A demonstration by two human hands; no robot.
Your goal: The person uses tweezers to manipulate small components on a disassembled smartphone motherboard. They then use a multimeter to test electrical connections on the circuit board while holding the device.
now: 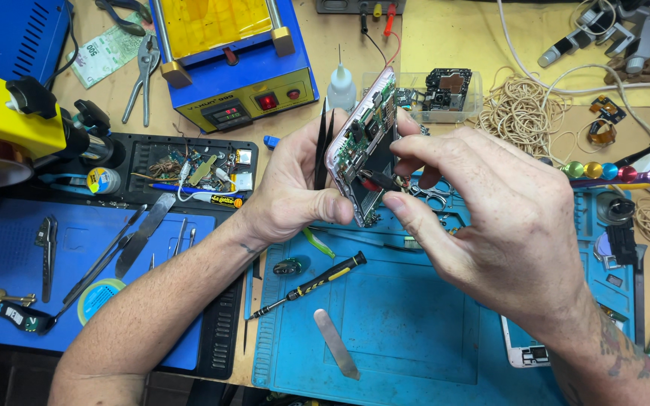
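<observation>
The left hand (295, 188) is closed around the opened phone (364, 143), its long axis tilted up-right above the blue mat (415, 316), while the right hand (490, 218), just right, pinches a small dark tool (380, 180) onto its board.

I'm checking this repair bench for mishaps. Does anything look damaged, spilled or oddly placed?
Nothing looks spilled. The phone in the left hand is opened, its circuit boards bare. A banknote lies among the pliers, oddly.

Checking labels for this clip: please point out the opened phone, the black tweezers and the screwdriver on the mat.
Phone (364, 143), head view, on its exposed circuit board.
Tweezers (322, 146), head view, mid-length, above the left hand.
Screwdriver (323, 277), head view, on its black-and-yellow handle.
</observation>
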